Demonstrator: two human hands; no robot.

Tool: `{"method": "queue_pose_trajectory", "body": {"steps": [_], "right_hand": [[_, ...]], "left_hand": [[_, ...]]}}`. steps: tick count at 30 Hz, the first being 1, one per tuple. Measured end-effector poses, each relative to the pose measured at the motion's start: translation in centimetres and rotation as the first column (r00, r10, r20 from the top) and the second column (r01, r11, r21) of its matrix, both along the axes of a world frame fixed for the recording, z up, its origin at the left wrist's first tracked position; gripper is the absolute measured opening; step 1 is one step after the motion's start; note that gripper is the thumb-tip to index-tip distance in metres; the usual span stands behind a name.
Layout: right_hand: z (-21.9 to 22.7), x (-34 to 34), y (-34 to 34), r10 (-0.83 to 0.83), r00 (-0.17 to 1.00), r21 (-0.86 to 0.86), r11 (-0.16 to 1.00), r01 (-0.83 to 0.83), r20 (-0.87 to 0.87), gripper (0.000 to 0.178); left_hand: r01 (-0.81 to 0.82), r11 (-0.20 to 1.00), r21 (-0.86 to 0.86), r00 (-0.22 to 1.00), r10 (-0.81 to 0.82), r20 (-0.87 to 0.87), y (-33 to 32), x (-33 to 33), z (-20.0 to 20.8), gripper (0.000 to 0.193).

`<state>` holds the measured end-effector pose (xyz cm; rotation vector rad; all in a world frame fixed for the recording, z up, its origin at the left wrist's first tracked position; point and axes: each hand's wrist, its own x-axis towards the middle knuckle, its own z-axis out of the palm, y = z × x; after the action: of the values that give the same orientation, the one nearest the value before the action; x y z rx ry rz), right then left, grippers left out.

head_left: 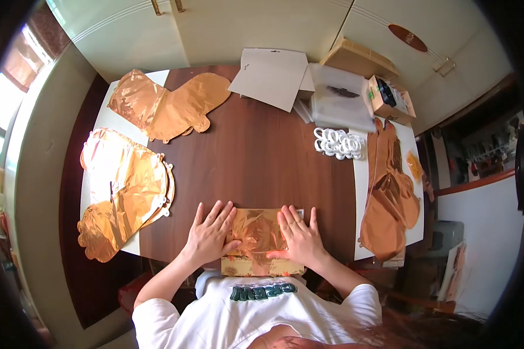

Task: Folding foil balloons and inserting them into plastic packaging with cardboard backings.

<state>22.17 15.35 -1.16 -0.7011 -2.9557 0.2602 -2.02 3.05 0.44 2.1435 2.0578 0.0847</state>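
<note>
Hands pressed flat on a folded copper foil balloon (256, 235) at the near edge of a dark brown wooden table (256, 157), seen from above. Left hand (209, 232) spread wide, palm down, fingers fanned over the left end of the folded foil, gripping nothing. Right hand (300, 235) likewise splayed flat on the right end, thumb pointing inward across the foil, gripping nothing. Folded foil lying between and beneath both hands, its lower edge hanging just over the table edge, close to a white T-shirt (256, 314). To the far left, a flattened copper foil balloon (169, 104) resting partly on a white side strip of the table, and nearer, a stack of crumpled copper foil balloons (125, 189). At the far side of the table, white card sheets (271, 75), a clear plastic bag (337, 96), and a small open cardboard box (390, 99). Just right of centre, a coil of white ribbon (337, 143). Along the right edge, another long copper foil balloon (390, 198) lying flat, well apart from the hands.
</note>
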Motion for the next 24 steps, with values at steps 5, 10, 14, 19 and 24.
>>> {"method": "queue_pose_trajectory", "body": {"steps": [5,10,14,19,24], "right_hand": [[-0.5,-0.2,0.1,0.014,0.999,0.065,0.998,-0.016,0.028,0.112],[0.1,-0.2,0.0,0.009,1.000,0.059,0.998,-0.010,0.022,0.111],[0.0,-0.2,0.4,0.015,1.000,0.068,0.998,-0.014,-0.007,0.106],[0.5,-0.2,0.1,0.027,0.999,0.107,0.994,-0.025,-0.022,0.098],[1.0,-0.1,-2.6,0.121,0.987,0.043,0.992,-0.117,-0.102,0.083]], "left_hand": [[0.043,0.998,0.046,0.999,-0.041,-0.033,1.8,0.1,1.6,0.075],[0.377,0.919,0.119,0.905,-0.392,0.167,6.1,2.2,0.5,0.067],[0.442,0.893,0.086,0.880,-0.450,0.152,6.3,2.4,-1.1,0.069],[0.451,0.888,0.088,0.882,-0.458,0.106,6.3,2.4,-1.1,0.068],[0.461,0.881,0.110,0.876,-0.471,0.101,6.0,2.1,-1.3,0.059]]}}
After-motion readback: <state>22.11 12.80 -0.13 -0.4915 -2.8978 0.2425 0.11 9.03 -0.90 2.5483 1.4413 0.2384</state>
